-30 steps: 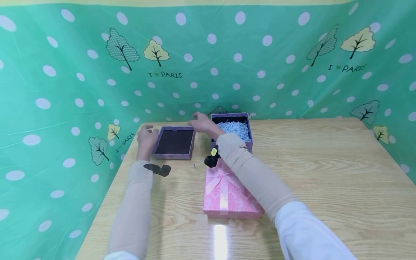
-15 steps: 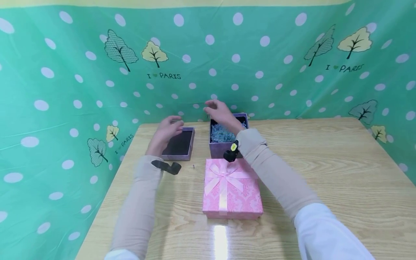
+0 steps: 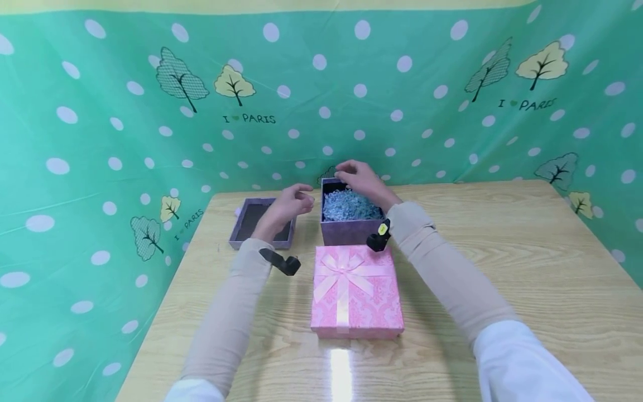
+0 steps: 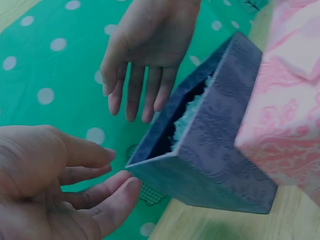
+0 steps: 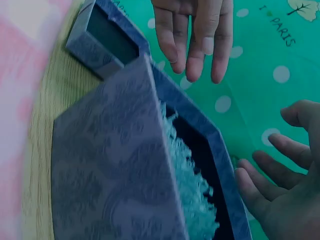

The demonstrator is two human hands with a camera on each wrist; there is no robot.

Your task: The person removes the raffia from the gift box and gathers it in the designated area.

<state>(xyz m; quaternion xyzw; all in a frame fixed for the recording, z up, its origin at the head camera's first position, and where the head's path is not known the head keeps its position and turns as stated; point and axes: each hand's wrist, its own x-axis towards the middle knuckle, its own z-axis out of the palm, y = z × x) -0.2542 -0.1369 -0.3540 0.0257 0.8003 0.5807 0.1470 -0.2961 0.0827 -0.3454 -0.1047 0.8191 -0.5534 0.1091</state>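
Observation:
A purple patterned box point(image 3: 346, 232) stands uncovered at the back of the table, filled with blue shredded paper point(image 3: 351, 205). My right hand point(image 3: 365, 180) hovers at its far rim, fingers loosely bent and holding nothing. In the left wrist view, the fingers of my left hand point(image 4: 75, 185) are close to a corner of that box; I cannot tell whether they touch it. From the head view, my left hand point(image 3: 290, 207) hangs between the box and a shallow purple lid point(image 3: 261, 244), which lies inside-up with a dark interior.
A pink gift box point(image 3: 358, 301) with a ribbon bow sits in front of the purple box. The wooden table point(image 3: 502, 251) extends to the right. A green dotted cloth point(image 3: 311, 111) hangs behind the table and along its left side.
Both hands have moved right: the left from the lid's outer side across to the purple box's left side, the right from between lid and box to the box's far rim. The boxes stay put.

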